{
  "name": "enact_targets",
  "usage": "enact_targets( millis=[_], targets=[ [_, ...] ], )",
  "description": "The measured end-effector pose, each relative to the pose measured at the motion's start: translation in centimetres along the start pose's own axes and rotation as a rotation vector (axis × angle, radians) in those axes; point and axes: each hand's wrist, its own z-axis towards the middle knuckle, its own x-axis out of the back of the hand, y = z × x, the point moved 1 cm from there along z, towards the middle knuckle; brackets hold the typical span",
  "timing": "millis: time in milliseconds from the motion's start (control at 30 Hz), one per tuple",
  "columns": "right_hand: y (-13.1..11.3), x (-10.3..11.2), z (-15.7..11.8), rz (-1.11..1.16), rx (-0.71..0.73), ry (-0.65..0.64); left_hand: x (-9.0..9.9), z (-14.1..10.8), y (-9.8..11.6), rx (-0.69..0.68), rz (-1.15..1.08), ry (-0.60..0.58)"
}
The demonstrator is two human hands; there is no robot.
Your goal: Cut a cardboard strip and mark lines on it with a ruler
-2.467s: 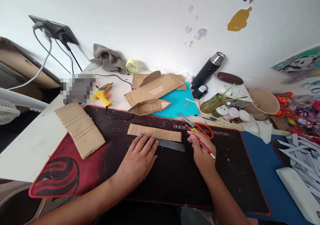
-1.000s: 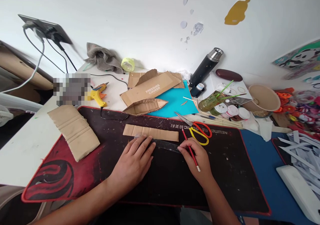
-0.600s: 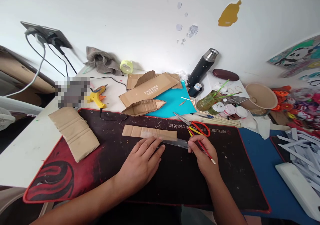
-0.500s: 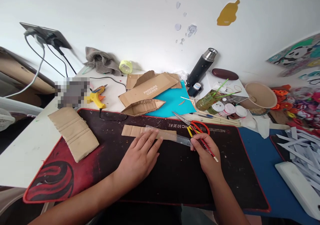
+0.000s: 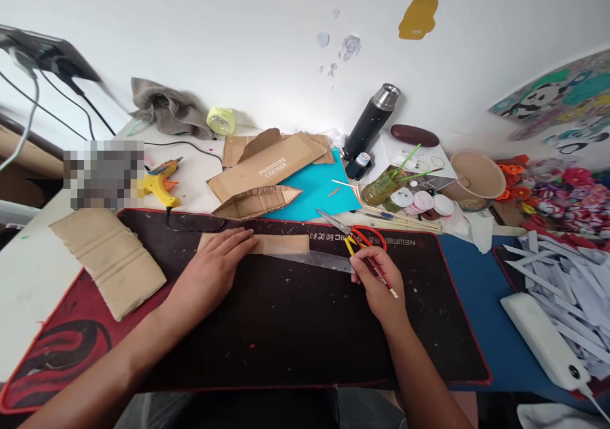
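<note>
While my left hand point(image 5: 210, 269) presses the strip point(image 5: 286, 244), fingers extended, my right hand point(image 5: 384, 299) grips ruler point(image 5: 324, 260) and pencil point(image 5: 391, 289), an apparent positioning step needing steady alignment.

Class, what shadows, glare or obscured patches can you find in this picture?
In the head view, a soft shadow falls beside the black flask; its steel cap glints; the clear ruler looks pale and faint; blocky pixelation hides something left of the glue gun.

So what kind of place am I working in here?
Probably a home craft corner: a desk against a wall, with a yellow hot glue gun, red-and-yellow-handled scissors and a boat-shaped cardboard piece on it.
</note>
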Motion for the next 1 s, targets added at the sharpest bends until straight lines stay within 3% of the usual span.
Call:
enact_targets(
  millis=[100, 233, 433, 600, 767, 867, 1000],
  targets=[
    [-0.1, 0.0, 0.2, -0.012, -0.032, -0.033, 1.0, 0.0, 0.1, 0.001, -0.054, 0.030],
    [-0.1, -0.2, 0.5, -0.011, -0.042, -0.040, 1.9, 0.1, 2.5, -0.004, -0.069, 0.106],
    [-0.1, -0.4, 0.8, -0.135, -0.045, -0.042, 0.3, 0.0, 5.7, -0.070, 0.055, 0.015],
    [0.0, -0.2, 0.9, -0.324, 0.064, -0.022, -0.7, 0.0, 6.4, -0.079, 0.088, -0.014],
    [-0.2, 0.4, 1.3, -0.496, 0.290, 0.127, -0.5, 0.6, 6.9, -0.119, 0.128, -0.008],
    [-0.6, 0.7, 1.2, -0.504, 0.354, 0.227, -0.5, 0.9, 7.3, -0.138, 0.131, -0.017],
    [-1.2, -0.1, 0.9, -0.522, 0.447, 0.149, -0.8, 1.1, 7.8, -0.167, 0.152, -0.029]
  ],
)
